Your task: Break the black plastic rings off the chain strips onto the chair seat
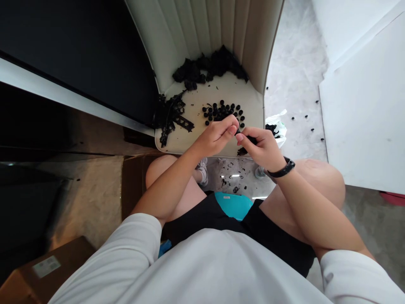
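My left hand (218, 136) and my right hand (258, 145) meet over the front edge of a cream chair seat (196, 141). Both are pinched on a small black plastic piece (249, 139) held between them; its shape is mostly hidden by the fingers. Just behind the hands lies a cluster of several small round black parts (221, 112). A heap of black plastic scrap (209, 67) sits against the chair back. Black strip-shaped frames (172, 118) lie at the seat's left side. A black band (281, 169) is on my right wrist.
Black bits are scattered on the pale floor (297, 84) to the right and between my feet (234, 177). A white panel (363, 109) stands at right. A dark cabinet (69, 46) is at left. A cardboard box (41, 270) is at lower left. A plastic bag (278, 124) lies beside the chair.
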`<state>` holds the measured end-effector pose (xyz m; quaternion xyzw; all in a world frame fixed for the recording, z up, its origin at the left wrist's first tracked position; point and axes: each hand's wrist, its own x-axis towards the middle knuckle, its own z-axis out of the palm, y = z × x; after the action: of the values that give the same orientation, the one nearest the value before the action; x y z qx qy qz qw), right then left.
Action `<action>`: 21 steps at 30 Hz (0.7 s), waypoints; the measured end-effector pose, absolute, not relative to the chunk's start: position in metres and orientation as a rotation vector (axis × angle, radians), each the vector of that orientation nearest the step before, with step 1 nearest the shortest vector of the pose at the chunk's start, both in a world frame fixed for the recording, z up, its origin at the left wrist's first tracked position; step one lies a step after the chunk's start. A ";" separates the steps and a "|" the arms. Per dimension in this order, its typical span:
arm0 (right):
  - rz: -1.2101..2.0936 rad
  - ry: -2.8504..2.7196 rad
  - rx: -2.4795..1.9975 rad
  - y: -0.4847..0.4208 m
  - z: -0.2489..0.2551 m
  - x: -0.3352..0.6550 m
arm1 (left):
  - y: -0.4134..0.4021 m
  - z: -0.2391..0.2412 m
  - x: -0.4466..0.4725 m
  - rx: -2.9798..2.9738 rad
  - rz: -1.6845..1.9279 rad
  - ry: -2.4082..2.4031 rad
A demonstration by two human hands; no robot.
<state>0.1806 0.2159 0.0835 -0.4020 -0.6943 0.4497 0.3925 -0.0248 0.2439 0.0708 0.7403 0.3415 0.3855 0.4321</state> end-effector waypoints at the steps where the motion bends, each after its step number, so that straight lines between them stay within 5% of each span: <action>1: 1.120 -1.785 -1.027 0.216 0.083 0.182 | 0.244 0.071 -0.025 1.856 0.921 0.851; 10: 1.198 -1.901 -0.849 0.214 0.089 0.184 | 0.247 0.075 -0.025 1.371 0.512 0.559; 21: 1.398 -1.724 -0.561 0.200 0.111 0.194 | 0.214 0.073 -0.013 1.182 0.592 0.419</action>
<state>0.1942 0.2001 0.1114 -0.2229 -0.6858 0.5560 0.4133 -0.0128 0.2136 0.0732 0.5447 0.1932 0.2728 0.7691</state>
